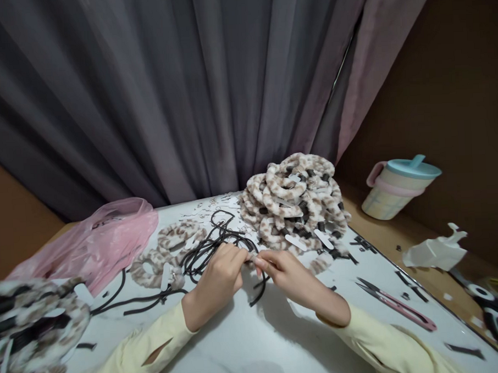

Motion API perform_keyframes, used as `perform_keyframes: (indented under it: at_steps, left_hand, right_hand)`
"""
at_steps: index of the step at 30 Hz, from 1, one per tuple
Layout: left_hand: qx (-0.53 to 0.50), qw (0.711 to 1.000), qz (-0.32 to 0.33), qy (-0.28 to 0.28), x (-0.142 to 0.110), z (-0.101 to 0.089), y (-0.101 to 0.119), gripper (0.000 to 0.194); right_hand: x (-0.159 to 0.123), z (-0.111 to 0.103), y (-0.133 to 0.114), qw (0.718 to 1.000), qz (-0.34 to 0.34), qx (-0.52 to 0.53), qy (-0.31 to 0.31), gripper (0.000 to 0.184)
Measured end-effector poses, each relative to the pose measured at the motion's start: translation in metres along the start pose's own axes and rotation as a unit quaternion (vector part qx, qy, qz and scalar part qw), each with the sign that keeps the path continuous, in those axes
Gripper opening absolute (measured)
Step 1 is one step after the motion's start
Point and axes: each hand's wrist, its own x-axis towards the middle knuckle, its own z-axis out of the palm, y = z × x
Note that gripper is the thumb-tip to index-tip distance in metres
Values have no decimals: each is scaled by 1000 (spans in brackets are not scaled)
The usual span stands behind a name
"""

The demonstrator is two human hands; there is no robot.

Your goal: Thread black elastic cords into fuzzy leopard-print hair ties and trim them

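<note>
My left hand [218, 278] and my right hand [288, 275] meet over the white table [256, 345], fingers pinched together on a thin black headband [259, 288] that curves down between them. Just beyond my hands lies a tangle of bare black headbands [212, 240]. A big heap of leopard-print fuzzy headbands [295, 206] is stacked behind my right hand. A few more fuzzy headbands [165, 250] lie to the left of the tangle.
A pink plastic bag [98, 237] lies at the left, with another blurred pile of fuzzy bands [28, 322] at the near left. Pink-handled snips [396, 304] rest on the right. A lidded cup [397, 188], crumpled white paper [435, 252] and a grey curtain [166, 91] stand behind.
</note>
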Motion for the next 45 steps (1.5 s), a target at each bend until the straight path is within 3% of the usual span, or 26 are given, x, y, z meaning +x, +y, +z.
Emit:
perform_keyframes:
  at_steps: [3, 6, 15, 20, 24, 26, 28, 33, 35, 39, 42, 45]
  left_hand:
    - [-72, 997, -36, 15, 1, -1, 4, 26]
    - [-176, 978, -114, 11, 5, -5, 10, 23]
    - [-326, 901, -273, -87, 9, -7, 17, 26]
    - [-328, 883, -314, -116, 8, 1, 13, 27]
    - [-357, 870, -325, -101, 8, 7, 7, 26]
    - [-405, 838, -352, -96, 8, 8, 3, 29]
    - [-469, 785, -393, -93, 9, 8, -2, 33]
    - [-667, 586, -457, -48, 14, 7, -12, 30]
    - [-704, 529, -472, -43, 17, 5, -14, 26]
    - [-744, 461, -483, -27, 20, -1, -13, 22]
    - [-765, 435, -473, -45, 20, -5, -9, 23]
    - [-772, 424, -468, -72, 19, -6, -4, 24]
  right_hand:
    - [3, -1, 8, 986, -94, -122, 69, 24]
    - [8, -2, 17, 976, -127, -157, 78, 23]
    - [19, 5, 33, 971, -115, -196, 68, 21]
    - [19, 6, 35, 972, -97, -204, 67, 20]
    - [15, 0, 28, 971, -99, -197, 88, 14]
    - [12, -7, 21, 970, -103, -187, 120, 19]
    - [7, -15, 11, 971, -99, -177, 124, 18]
    - [-5, -14, -5, 978, -41, -202, -16, 21]
    - [-7, -3, -3, 973, -25, -229, -33, 24]
    - [-5, 18, 10, 986, 6, -157, -50, 23]
    - [1, 27, 18, 999, 15, -51, -10, 30]
    - [9, 32, 22, 997, -46, 30, 54, 32]
